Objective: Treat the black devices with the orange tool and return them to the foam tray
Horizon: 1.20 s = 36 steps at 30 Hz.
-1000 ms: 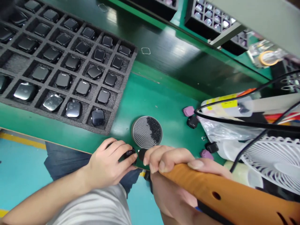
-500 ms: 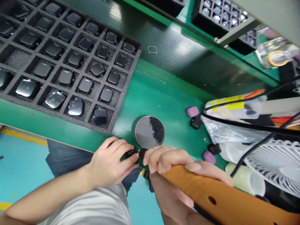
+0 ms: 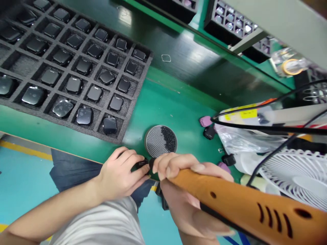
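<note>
My left hand (image 3: pixel 125 172) is closed around a small black watch body (image 3: pixel 141 164) at the table's front edge; the fingers hide most of it. My right hand (image 3: pixel 176 166) grips an orange electric screwdriver (image 3: pixel 230 195), held level with its body running off to the right. Its dark tip (image 3: pixel 151 163) meets the side of the watch body or lies right against it; I cannot tell which. Just beyond my hands sits a round grey dish (image 3: pixel 153 141) with a dotted surface, its right part covered in tiny black screws (image 3: pixel 168 139).
A dark foam tray (image 3: pixel 122 131) with black watches in its compartments lies at the left. On the right are pink and black watch-like pieces (image 3: pixel 208 132), a clear plastic bag (image 3: pixel 237 139), a black cable (image 3: pixel 268 128) and a white fan (image 3: pixel 298 177). A thin square ring (image 3: pixel 166 58) lies further back.
The screwdriver and my right hand have shifted slightly left and up in the picture, showing more of the tool's body. My left hand keeps its grip on the watch body.
</note>
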Motion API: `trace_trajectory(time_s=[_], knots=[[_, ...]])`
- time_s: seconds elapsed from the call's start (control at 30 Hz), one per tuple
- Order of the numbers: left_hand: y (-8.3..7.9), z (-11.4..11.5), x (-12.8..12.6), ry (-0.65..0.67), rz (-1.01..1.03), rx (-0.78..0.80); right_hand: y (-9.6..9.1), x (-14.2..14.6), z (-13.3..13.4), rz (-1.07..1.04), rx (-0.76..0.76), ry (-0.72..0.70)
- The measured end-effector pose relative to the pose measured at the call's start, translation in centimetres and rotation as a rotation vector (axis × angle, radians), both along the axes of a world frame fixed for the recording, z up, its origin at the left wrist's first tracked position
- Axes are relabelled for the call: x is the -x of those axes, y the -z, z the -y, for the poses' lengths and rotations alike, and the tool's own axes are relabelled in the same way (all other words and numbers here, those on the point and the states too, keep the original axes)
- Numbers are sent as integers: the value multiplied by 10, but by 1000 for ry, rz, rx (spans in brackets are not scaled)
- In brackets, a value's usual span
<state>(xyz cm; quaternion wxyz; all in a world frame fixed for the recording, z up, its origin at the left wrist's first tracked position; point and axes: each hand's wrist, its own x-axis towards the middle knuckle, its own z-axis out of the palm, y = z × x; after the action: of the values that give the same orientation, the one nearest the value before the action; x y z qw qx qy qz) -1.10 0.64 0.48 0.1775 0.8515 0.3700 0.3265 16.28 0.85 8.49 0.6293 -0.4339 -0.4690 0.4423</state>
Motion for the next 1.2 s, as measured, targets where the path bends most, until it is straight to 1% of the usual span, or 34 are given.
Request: trace_trajectory(time_s=[0.1, 0.17, 0.2, 0.27, 0.3, 0.33, 0.5, 0.57, 0.73, 1.03, 1.1, 1.2], knots=[[-1, 0, 3, -10, -41, -13, -3, -8, -3, -34, -85, 89], [-2, -1, 7, 38, -56, -15, -3, -16, -5, -37, -103, 157], [-2, -1, 9, 79, -57, -13, -2, -20, -6, -38, -105, 172], [-3, -1, 12, 155, -55, -3, 2, -26, -8, -49, -113, 158], [-3, -1, 12, 168, -52, 4, 5, -27, -10, -57, -123, 145], [-3, -1, 11, 157, -46, 11, 7, -28, -11, -64, -128, 133], [-3, -1, 3, 2, -25, 20, 15, -27, -13, -73, -146, 114], [-4, -1, 2, 6, -19, 24, 16, -28, -13, -73, -148, 104], [-4, 0, 6, 72, 4, 57, 15, -33, -11, -50, -138, 59], [-2, 1, 5, 50, -6, 39, 17, -33, -12, -37, -138, 47], [-1, 1, 4, 51, -9, 25, 13, -31, -11, -31, -140, 62], [-1, 0, 4, 41, -6, 5, -1, -25, -5, 1, -73, 149]])
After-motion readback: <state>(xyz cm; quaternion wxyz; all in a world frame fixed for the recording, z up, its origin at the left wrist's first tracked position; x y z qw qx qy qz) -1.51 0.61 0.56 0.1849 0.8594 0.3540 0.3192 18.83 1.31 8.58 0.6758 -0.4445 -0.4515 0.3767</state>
